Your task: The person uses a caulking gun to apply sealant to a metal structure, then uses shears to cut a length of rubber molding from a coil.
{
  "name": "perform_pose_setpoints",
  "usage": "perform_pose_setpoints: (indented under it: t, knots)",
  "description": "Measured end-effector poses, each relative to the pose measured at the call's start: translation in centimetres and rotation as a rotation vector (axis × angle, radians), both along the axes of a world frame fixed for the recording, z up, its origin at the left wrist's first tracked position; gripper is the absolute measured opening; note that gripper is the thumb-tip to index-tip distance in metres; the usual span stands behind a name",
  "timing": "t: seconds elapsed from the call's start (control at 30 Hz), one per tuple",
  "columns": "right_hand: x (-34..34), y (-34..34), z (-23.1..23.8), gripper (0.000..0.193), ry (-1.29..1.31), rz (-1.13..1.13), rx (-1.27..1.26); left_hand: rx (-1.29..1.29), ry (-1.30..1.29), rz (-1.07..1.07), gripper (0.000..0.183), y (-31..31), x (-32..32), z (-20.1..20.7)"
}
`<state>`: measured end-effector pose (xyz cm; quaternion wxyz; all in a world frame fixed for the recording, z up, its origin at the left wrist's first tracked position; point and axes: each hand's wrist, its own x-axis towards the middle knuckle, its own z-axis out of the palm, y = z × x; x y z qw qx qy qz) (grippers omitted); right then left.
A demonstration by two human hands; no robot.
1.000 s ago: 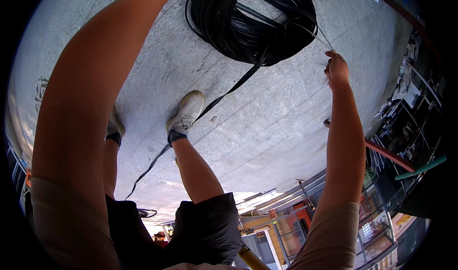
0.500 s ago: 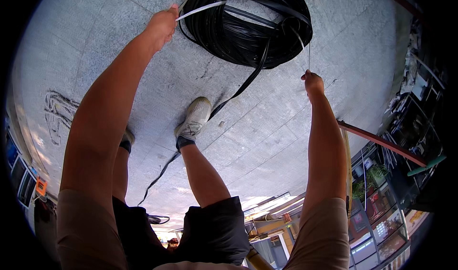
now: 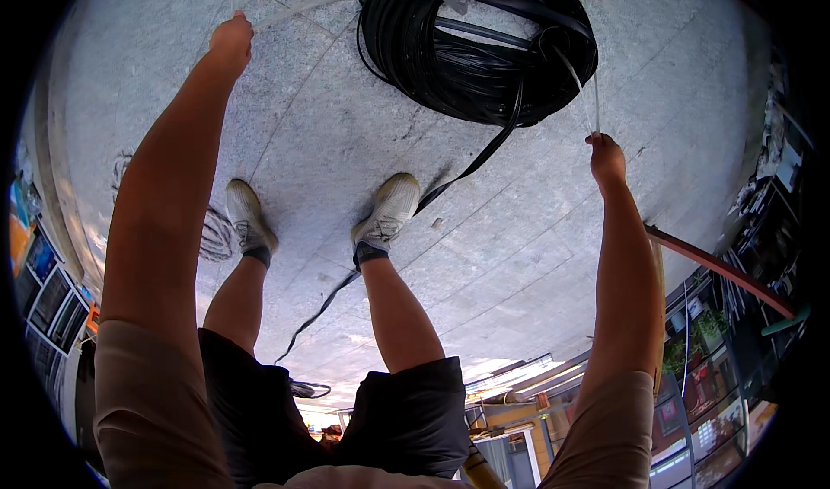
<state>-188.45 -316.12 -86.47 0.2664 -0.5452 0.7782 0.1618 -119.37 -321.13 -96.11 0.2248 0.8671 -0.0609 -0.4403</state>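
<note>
A big coil of black cable lies on the grey paving at the top of the view. To its left, my left hand is closed on a thin whitish strap that runs across to the coil's left side. On the right, my right hand pinches the lower end of another pale strap length, which goes up into the coil's right side. A short white strap piece lies over the coil's upper part. Whether these are all one strap is hidden by the coil.
A black cable tail leads from the coil past my right shoe. My left shoe stands beside a greyish rope bundle. A reddish-brown bar juts in at the right, with cluttered racks behind it.
My left hand has moved left, away from the coil, drawing out more strap. My right hand keeps its hold near the coil's right side. The view has shifted, and my left shoe now shows.
</note>
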Motion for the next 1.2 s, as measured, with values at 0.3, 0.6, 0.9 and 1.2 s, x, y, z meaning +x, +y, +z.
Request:
perform_pose_setpoints:
  t: [0.3,0.6,0.9,1.2]
  knots:
    - [6.6,1.1,2.3,0.044,0.55,0.041,-0.422,-0.099,0.344,-0.081,0.026,2.8,1.7,4.4]
    - [21.2,-4.3,1.2,0.033,0.165,0.462,-0.502,-0.146,0.336,0.013,0.031,4.7,2.8,2.6]
    - [24.7,3.1,-0.9,0.039,-0.028,0.37,-0.267,0.234,0.204,-0.469,0.05,21.0,5.0,5.4]
    - [27.0,13.0,2.6,0.05,-0.131,0.164,-0.245,0.363,0.427,-0.648,0.039,37.4,4.3,10.8]
